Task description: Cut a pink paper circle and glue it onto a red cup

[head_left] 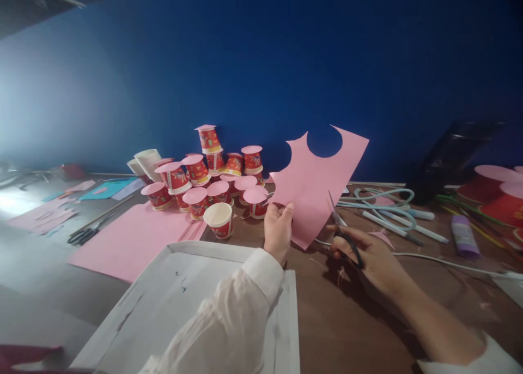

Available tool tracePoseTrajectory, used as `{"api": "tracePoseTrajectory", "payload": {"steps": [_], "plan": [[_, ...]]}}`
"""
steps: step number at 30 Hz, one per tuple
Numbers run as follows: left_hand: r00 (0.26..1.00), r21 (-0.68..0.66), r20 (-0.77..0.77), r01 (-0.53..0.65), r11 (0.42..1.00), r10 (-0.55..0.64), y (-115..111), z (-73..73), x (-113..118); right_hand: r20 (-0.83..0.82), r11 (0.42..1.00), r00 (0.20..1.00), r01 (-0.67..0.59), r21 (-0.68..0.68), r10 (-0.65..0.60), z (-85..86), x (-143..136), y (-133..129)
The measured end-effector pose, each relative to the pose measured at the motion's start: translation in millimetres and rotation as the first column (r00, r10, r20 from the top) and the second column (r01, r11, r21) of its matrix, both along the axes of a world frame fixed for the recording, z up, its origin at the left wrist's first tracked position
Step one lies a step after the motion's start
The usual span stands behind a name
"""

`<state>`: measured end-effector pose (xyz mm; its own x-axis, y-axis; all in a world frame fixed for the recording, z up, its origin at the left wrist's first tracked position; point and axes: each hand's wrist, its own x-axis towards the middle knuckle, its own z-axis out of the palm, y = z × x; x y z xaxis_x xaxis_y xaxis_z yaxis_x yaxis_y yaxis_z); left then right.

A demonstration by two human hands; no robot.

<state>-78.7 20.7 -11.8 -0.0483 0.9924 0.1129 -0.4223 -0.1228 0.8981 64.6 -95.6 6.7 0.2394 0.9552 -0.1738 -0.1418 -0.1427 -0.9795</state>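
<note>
A pink sheet (314, 191) with round bites cut out of its upper and left edges stands raised above the table. My left hand (278, 229) pinches its lower left edge, fingers closed. Black-handled scissors (350, 248) are gripped in my right hand (368, 254), their blades pointing up at the sheet's lower right edge. Behind my left hand are several red paper cups (174, 178), upside down with pink paper discs on top, some stacked. One upright cup (218, 218) shows its white inside.
A white box lid (196, 259) lies under my left forearm. Pink sheets (126, 243) and another pair of scissors (87, 232) are at left. On the right are a coiled cable (379, 197), white pens (425, 229), a purple glue stick (464, 236) and red cups (502, 205). A blue partition (261, 63) stands behind.
</note>
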Motion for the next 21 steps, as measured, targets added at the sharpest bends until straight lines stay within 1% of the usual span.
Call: {"api": "tracePoseTrajectory", "payload": {"steps": [3, 5, 7, 10, 14, 18, 21], "plan": [[1.000, -0.017, 0.014, 0.003, 1.000, -0.003, -1.7, 2.0, 0.3, -0.033, 1.000, 0.999, -0.009, -0.013, 0.009, 2.5, -2.6, -1.2], [1.000, -0.050, -0.020, -0.005, 0.999, 0.004, -3.1, 3.4, 0.0, -0.038, 1.000, 0.999, -0.004, -0.009, 0.004, 5.7, -4.9, -2.5], [0.999, -0.074, -0.047, -0.012, 0.997, 0.009, -4.1, 4.3, -0.4, -0.007, 1.000, 1.000, 0.005, 0.002, -0.005, 9.0, -6.1, -3.5], [0.999, -0.075, -0.047, -0.008, 0.997, 0.004, -4.2, 4.5, -0.4, 0.107, 1.000, 0.994, 0.015, 0.018, -0.016, 12.5, -4.4, -3.6], [0.998, -0.075, -0.064, 0.009, 0.997, -0.014, -3.1, 4.6, -0.4, 0.262, 0.996, 0.964, 0.022, 0.086, -0.044, 13.1, 1.2, -1.6], [0.996, -0.092, -0.093, 0.009, 0.996, -0.017, -3.5, 6.1, -1.1, 0.388, 0.991, 0.918, 0.028, 0.128, -0.076, 9.5, 5.1, 0.8], [0.993, -0.090, -0.114, 0.012, 0.996, -0.022, -3.7, 6.1, -1.6, 0.491, 0.983, 0.865, 0.018, 0.181, -0.106, 4.9, 10.3, 3.9]]}}
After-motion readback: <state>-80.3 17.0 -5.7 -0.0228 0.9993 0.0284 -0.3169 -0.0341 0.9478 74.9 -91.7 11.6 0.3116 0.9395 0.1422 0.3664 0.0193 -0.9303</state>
